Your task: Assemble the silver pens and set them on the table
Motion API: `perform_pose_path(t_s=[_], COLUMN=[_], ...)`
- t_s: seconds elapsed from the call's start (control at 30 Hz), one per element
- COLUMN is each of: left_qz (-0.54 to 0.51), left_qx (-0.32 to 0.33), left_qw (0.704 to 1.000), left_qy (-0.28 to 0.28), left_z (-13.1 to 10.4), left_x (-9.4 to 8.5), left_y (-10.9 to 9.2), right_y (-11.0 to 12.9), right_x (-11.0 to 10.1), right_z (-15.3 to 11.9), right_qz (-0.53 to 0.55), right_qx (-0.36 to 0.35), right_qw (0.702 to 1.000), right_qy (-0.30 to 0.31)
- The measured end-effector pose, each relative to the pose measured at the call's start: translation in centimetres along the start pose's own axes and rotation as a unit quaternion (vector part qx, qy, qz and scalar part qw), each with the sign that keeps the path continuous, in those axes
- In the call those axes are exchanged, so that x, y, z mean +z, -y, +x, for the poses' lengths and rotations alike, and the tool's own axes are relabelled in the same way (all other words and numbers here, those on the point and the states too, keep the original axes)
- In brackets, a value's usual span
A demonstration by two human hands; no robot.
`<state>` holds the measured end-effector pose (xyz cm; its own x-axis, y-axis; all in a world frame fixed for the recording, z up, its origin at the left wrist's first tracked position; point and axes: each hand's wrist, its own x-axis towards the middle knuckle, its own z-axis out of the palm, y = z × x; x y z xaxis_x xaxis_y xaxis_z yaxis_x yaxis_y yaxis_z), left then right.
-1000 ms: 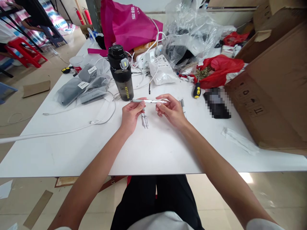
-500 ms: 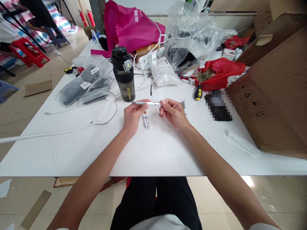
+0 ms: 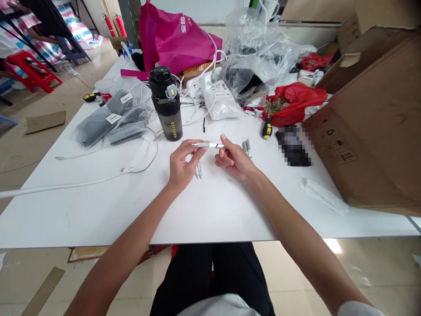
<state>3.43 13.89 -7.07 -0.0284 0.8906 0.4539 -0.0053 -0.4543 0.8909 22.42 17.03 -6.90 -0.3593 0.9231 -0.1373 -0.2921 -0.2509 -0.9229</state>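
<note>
A white pen with a grey grip (image 3: 210,145) lies level above the table, its tip pointing left. My left hand (image 3: 184,164) pinches it between thumb and fingers near the grey part. At the other end my right hand (image 3: 237,161) has its fingers curled and its thumb raised against the pen's end. Below my left hand, several similar white pens (image 3: 198,170) lie on the table, partly covered by it. Beyond my right hand, more pens with grey ends (image 3: 246,147) lie together, partly hidden by the hand.
A black water bottle (image 3: 167,105) stands on the white table (image 3: 210,215) behind my left hand. Bagged dark items (image 3: 95,127) and white cables (image 3: 98,181) lie left. At right are a screwdriver (image 3: 267,128), a red bag (image 3: 292,103) and a large cardboard box (image 3: 368,127).
The pen has shifted slightly right. My right thumb has lifted from its pinch and now stands upright at the pen's end. The view has moved a little.
</note>
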Motion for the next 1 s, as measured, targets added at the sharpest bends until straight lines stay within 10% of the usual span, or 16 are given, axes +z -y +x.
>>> perform_pose_path(t_s=[0.33,0.5,0.63,0.83,1.0], left_qz=[-0.077,-0.057,0.145,0.280,0.211], left_qx=[-0.021,-0.096,0.030,0.265,0.206], left_qw=[0.997,0.976,0.914,0.814,0.848], left_qy=[0.012,0.188,0.377,0.434,0.441], left_z=[-0.4,-2.7,-4.8,-5.7,-5.8], left_x=[1.0,2.3,3.4,4.3,3.8], left_y=[-1.0,0.1,0.9,2.2,1.6], right_y=[1.4,1.7,0.5,-4.1,-5.6], right_x=[-3.6,-8.8,-9.5,-4.6,-2.0], right_z=[-3.3,-7.5,-11.7,-16.6,-18.5], right_qz=[-0.274,-0.400,-0.506,-0.568,-0.584], right_qx=[-0.094,-0.181,-0.183,-0.158,-0.196], right_qw=[0.952,0.848,0.753,0.779,0.783], right_qy=[-0.100,-0.297,-0.379,-0.214,-0.087])
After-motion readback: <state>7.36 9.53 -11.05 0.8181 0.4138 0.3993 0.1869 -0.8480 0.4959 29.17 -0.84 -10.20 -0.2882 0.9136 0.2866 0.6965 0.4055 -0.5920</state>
